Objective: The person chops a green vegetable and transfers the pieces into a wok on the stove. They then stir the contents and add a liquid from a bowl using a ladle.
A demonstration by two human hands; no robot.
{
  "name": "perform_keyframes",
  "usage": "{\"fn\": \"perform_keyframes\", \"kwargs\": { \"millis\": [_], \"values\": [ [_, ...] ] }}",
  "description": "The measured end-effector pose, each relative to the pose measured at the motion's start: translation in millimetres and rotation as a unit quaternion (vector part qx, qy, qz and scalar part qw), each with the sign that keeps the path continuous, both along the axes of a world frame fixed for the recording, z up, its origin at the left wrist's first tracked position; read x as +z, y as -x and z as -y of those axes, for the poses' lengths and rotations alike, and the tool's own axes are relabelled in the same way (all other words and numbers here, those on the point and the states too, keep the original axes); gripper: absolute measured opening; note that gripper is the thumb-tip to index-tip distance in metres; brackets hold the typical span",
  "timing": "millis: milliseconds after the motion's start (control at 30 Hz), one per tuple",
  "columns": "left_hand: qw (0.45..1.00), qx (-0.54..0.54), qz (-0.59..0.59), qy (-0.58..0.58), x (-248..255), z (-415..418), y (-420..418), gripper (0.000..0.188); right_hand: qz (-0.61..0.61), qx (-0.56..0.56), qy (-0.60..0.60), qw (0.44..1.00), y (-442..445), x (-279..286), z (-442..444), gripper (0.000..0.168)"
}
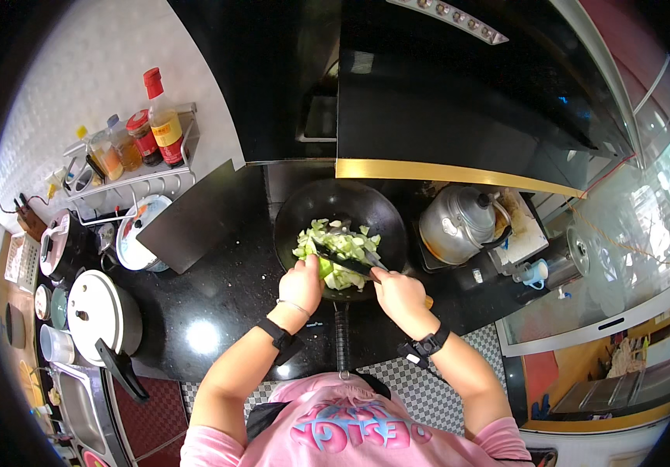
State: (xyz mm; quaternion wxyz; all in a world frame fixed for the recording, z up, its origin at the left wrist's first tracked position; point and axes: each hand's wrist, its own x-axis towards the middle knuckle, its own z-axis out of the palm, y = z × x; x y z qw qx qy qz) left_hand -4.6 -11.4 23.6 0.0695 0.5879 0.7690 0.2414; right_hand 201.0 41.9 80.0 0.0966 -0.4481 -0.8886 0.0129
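A black wok (341, 201) stands before me on the black counter, its wrapped handle pointing towards my body. Chopped pale green vegetable pieces (344, 242) lie in it, with part of a metal utensil among them. My left hand (302, 286) is over the wok's near left side, its fingers at a larger green vegetable piece (325, 267). My right hand (400, 296) grips the handle of a dark-bladed knife (344, 262) over the near right side. The blade slants up to the left, its end close to my left fingertips. A light wooden handle end shows beside my right hand.
A metal kettle (457, 225) stands right of the wok. A dark upright panel (195, 222) and a white pressure cooker (104, 318) are on the left. Bottles fill a wall rack (131, 175). The range hood's gold edge (457, 178) hangs beyond the wok.
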Motion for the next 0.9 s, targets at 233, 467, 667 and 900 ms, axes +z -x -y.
{"fn": "perform_keyframes", "kwargs": {
  "millis": [233, 467, 667, 900],
  "values": [
    [0.993, -0.076, 0.040, -0.082, -19.1, -5.4, 1.0, 0.023, -0.060, 0.047, 0.000, 0.997, 8.7, 3.6, 14.0, 0.027],
    [0.989, -0.042, 0.141, -0.010, -27.2, -10.3, 3.6, 0.035, -0.101, 0.051, 0.001, 0.994, 4.0, 9.8, 14.2, 0.023],
    [0.984, -0.089, 0.137, -0.066, -3.5, -9.9, -5.2, 0.036, -0.053, 0.018, -0.004, 0.998, -1.3, -5.8, 3.6, 0.024],
    [0.947, -0.180, 0.079, -0.253, -67.5, -26.4, 8.4, 0.026, -0.062, 0.068, -0.008, 0.996, 4.7, 14.9, 17.6, 0.030]
  ]
}}
